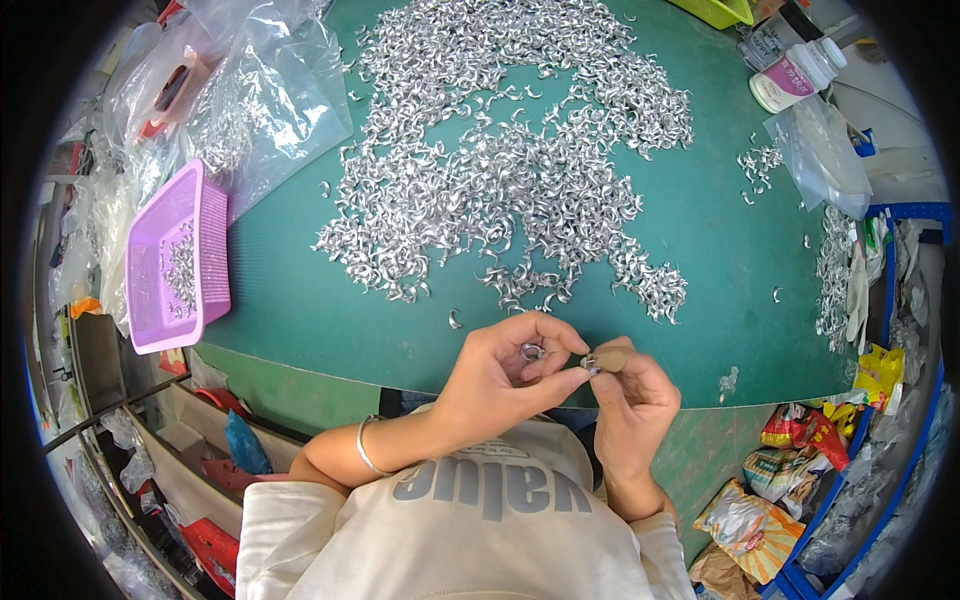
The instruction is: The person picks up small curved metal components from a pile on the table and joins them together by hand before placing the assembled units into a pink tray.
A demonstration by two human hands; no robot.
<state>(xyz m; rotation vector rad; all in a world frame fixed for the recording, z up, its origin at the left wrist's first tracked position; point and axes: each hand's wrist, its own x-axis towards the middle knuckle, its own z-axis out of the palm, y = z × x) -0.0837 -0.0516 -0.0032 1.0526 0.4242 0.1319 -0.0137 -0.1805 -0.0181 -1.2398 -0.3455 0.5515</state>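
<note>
Close to the table's near edge, my left hand [510, 365] and my right hand [635, 395] meet at their fingertips. Curled fingers of the left hand hold small curved silver metal pieces [532, 351] against the palm. Its thumb and forefinger reach to a tiny silver piece [590, 366] pinched between the hands. A tan, rounded patch [608, 358] shows at the right fingertips; whether it is a finger cover or a held thing, I cannot tell. Beyond my hands, a wide heap of similar curved metal pieces [480, 190] spreads over the green tabletop [730, 240].
At the left stands a purple plastic basket [215, 260] with some metal pieces inside, beside clear plastic bags [290, 90]. White-capped jars [795, 75] stand at the far right. Smaller piles of pieces [833, 275] lie along the right edge, near a blue-framed rack [890, 400] and colourful bags [755, 525].
</note>
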